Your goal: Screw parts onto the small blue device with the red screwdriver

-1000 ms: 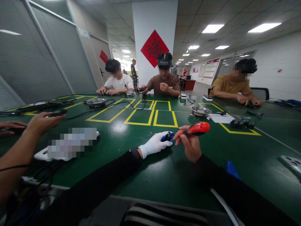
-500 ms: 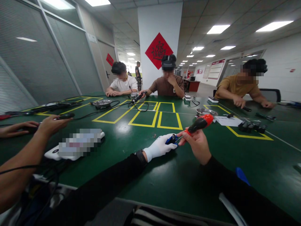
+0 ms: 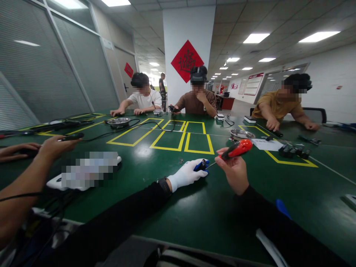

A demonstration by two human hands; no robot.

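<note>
My left hand (image 3: 185, 174) wears a white glove with blue on the finger side and is closed around a small black part (image 3: 204, 163), mostly hidden by the fingers. In my bare right hand (image 3: 235, 173) is a screwdriver (image 3: 238, 148) with a red and black handle. Its thin metal shaft slants down left to the held part; whether the tip touches it I cannot tell. Several tiny metal pieces, maybe screws (image 3: 181, 161), lie on the green table (image 3: 178, 218) just beyond my left hand.
Metal bowls (image 3: 118, 122) (image 3: 241, 134), black clamp-like parts (image 3: 294, 151) and white paper (image 3: 266, 144) lie farther off. A white case (image 3: 116, 163) sits left, near another person's hand (image 3: 52, 148) holding a dark tool. A blue and white item (image 3: 283, 208) lies beside my right forearm. Several people sit opposite.
The screwdriver handle has turned in my right hand, showing more red, and the hand has drawn slightly back from my left. Across the table, people's hands have shifted.
</note>
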